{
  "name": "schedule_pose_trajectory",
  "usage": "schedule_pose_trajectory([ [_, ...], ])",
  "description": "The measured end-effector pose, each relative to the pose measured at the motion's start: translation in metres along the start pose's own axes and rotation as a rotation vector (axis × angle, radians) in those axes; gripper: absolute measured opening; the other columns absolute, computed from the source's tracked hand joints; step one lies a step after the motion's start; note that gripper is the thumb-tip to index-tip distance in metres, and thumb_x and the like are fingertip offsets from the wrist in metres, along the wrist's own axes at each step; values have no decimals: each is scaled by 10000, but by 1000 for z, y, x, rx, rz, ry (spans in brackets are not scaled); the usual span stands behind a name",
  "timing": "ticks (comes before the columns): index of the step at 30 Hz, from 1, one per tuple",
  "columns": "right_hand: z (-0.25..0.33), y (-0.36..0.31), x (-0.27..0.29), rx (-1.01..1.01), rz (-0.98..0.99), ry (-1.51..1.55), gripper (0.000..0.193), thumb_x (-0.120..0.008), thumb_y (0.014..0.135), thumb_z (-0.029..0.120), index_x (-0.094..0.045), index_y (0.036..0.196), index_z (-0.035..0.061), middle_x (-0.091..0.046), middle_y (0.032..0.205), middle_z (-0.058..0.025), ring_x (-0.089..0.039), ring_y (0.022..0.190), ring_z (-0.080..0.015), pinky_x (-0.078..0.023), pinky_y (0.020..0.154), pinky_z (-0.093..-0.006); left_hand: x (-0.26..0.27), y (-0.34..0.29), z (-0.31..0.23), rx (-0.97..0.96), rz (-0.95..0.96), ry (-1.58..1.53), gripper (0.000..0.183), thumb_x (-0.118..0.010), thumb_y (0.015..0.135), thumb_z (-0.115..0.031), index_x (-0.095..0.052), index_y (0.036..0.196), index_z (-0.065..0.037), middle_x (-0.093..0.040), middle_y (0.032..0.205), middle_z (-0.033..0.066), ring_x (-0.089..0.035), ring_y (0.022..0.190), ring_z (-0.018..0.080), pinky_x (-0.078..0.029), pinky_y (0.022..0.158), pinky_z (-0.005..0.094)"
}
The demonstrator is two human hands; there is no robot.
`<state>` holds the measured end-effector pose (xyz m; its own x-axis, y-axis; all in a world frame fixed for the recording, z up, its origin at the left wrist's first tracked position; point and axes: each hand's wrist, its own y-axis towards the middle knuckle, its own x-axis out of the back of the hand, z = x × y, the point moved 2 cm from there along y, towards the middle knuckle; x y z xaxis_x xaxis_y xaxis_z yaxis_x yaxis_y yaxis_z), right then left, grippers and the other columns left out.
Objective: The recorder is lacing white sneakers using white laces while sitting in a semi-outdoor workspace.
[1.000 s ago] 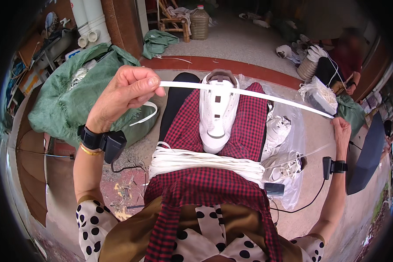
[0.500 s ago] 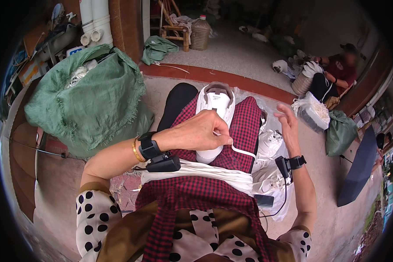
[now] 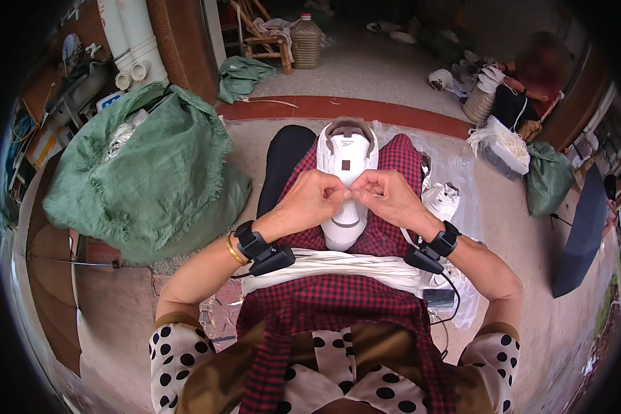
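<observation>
A white sneaker (image 3: 347, 146) with a grey-brown collar lies on my lap, its toe toward me. Over its middle, my left hand (image 3: 314, 198) and my right hand (image 3: 393, 201) meet, thumbs and forefingers pinched together on a thin white shoelace. The fingers hide most of that lace and the eyelets. Below the right wrist, a short piece of white shoelace (image 3: 408, 239) shows. A thick bundle of white shoelaces (image 3: 338, 268) stretches across my lap, on a red-and-black checked apron (image 3: 401, 155).
More white shoes (image 3: 441, 200) lie on clear plastic at my right, by a phone (image 3: 439, 298). A big green sack (image 3: 145, 186) stands left. Another person (image 3: 535, 76) sits far right, near a tub of white laces (image 3: 500, 152) and a green bag (image 3: 549, 181).
My right hand has come in from the open air at the right and closed beside the left over the shoe. The left hand has moved slightly, still pinching the lace.
</observation>
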<state>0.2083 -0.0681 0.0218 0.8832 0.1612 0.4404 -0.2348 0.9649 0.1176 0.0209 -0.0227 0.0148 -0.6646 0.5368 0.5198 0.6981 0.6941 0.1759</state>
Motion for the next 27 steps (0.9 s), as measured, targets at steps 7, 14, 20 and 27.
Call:
schedule_pose_trajectory([
  [7,-16,7,9,271,-91,-406,138,-703,825,98,-693,887,-25,-694,825,-148,-690,779,-228,-547,699,-343,-11,4,17,-78,-212,29,154,-703,820,-17,-648,956,28,-656,710,63,-622,640,89,-525,618,264],
  [14,-22,1,8,311,-188,-386,152,-709,819,119,-668,862,-21,-685,814,-144,-676,753,-254,-514,647,-364,-13,5,19,-99,-223,93,210,-749,776,-34,-669,964,13,-636,707,46,-613,642,91,-524,617,260],
  [20,-27,4,6,323,-180,-394,143,-697,813,104,-652,853,-26,-682,821,-163,-676,756,-285,-513,648,-376,-14,4,18,-98,-251,119,203,-759,772,-48,-687,954,4,-643,713,55,-608,631,97,-525,619,261],
  [27,-25,6,2,382,-200,-532,154,-690,798,106,-646,845,-34,-666,797,-202,-676,740,-338,-513,651,-393,-14,3,19,-105,-269,124,194,-768,769,-55,-691,935,8,-651,716,63,-610,627,103,-523,615,261],
])
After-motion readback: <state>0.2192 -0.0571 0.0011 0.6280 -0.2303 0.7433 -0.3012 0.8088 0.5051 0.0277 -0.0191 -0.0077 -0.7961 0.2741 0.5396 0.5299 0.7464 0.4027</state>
